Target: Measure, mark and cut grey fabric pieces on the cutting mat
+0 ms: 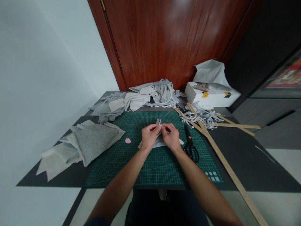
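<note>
Both hands meet over the middle of a green cutting mat [113,169]. My left hand [149,135] pinches the edge of a light grey fabric piece [160,142] between thumb and fingers. My right hand [171,137] pinches the same fabric just beside it, the fingertips almost touching. A small tip of the fabric sticks up beyond the fingers, and the rest lies on the mat beneath and between the hands. Black-handled scissors [191,146] rest right of my right hand. To the left of my left hand is a small pink piece [128,141], perhaps tailor's chalk.
Grey fabric pieces [96,141] are stacked at the left, over the mat's edge. More cloth [150,95] is heaped along the back. A white box [211,95] stands back right, near a tangle of fabric strips [204,116] and long wooden rulers [225,163].
</note>
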The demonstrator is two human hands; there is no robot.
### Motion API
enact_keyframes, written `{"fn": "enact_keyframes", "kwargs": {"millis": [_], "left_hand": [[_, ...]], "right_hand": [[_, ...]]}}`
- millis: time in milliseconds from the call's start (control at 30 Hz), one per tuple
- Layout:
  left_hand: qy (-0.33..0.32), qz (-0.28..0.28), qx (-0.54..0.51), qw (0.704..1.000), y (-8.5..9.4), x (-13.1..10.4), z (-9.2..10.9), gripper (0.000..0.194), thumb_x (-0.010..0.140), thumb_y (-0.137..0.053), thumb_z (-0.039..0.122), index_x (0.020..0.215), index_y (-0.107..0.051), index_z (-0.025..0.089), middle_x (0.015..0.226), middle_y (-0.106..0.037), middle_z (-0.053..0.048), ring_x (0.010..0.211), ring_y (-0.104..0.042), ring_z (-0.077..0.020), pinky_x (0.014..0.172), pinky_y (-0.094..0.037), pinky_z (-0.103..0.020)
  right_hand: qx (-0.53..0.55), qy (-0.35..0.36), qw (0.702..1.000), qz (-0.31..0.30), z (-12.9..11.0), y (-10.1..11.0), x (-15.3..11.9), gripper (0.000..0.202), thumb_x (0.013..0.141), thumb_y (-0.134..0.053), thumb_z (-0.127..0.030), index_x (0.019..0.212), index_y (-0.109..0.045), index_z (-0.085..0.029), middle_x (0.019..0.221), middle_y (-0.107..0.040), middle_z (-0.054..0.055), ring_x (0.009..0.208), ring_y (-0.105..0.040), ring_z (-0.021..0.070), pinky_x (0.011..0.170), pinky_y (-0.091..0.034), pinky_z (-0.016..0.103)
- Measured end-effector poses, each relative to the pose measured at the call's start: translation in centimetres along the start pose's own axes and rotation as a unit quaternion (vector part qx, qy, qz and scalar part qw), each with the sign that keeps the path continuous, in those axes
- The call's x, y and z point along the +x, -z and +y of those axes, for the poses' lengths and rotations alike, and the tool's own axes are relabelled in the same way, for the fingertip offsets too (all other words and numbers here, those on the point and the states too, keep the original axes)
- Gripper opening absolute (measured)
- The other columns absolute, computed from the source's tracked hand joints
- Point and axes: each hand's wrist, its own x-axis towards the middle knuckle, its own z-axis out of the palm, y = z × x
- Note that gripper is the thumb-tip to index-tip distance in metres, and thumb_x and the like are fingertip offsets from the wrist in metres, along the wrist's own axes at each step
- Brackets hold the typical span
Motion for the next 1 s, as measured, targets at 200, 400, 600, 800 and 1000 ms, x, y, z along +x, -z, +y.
{"fn": "enact_keyframes", "kwargs": {"millis": [200,400,600,800,1000], "left_hand": [[0.009,0.003,-0.009,1.000,0.2,-0.1,0.2,0.021,0.076,-0.082,0.035,0.087,-0.084,0.016,0.085,-0.081,-0.006,0.079,-0.074,-0.0209,0.077,-0.059,-0.032],[-0.012,-0.019,-0.018,1.000,0.6,0.1,0.0,0.025,0.074,-0.085,0.033,0.091,-0.082,0.016,0.088,-0.081,-0.007,0.080,-0.075,-0.0210,0.078,-0.059,-0.032],[-0.067,-0.010,0.020,0.998,1.2,0.8,0.0,0.015,0.084,-0.076,0.033,0.087,-0.073,0.019,0.086,-0.076,-0.003,0.082,-0.070,-0.0186,0.080,-0.055,-0.030],[-0.078,-0.064,-0.113,0.988,2.7,1.7,0.5,0.027,0.083,-0.080,0.041,0.087,-0.061,0.022,0.099,-0.075,-0.003,0.089,-0.067,-0.0177,0.082,-0.052,-0.028],[0.018,-0.086,-0.263,0.961,3.5,1.3,2.7,0.027,0.077,-0.083,0.037,0.087,-0.063,0.022,0.078,-0.068,0.001,0.075,-0.065,-0.0174,0.075,-0.053,-0.029]], "right_hand": [[0.020,0.026,0.999,-0.030,-0.2,0.3,-0.3,0.024,0.096,-0.059,-0.028,0.108,-0.080,-0.024,0.106,-0.076,0.009,0.101,-0.070,0.0234,0.092,-0.057,0.038],[0.074,0.006,0.995,-0.072,0.3,0.3,-0.5,0.035,0.090,-0.057,-0.021,0.117,-0.080,-0.025,0.117,-0.078,0.007,0.107,-0.072,0.0219,0.099,-0.057,0.038],[0.174,-0.104,0.975,-0.088,0.9,1.2,0.2,0.029,0.090,-0.059,-0.031,0.112,-0.075,-0.024,0.098,-0.081,0.005,0.090,-0.076,0.0219,0.091,-0.060,0.040],[0.196,-0.202,0.959,-0.027,2.9,4.2,2.2,0.030,0.077,-0.081,-0.045,0.095,-0.074,-0.023,0.096,-0.077,0.006,0.090,-0.071,0.0232,0.093,-0.058,0.043],[0.297,-0.191,0.924,-0.149,1.5,4.3,1.9,0.047,0.078,-0.087,-0.053,0.115,-0.075,-0.027,0.123,-0.076,0.005,0.118,-0.066,0.0243,0.111,-0.047,0.042]]}}
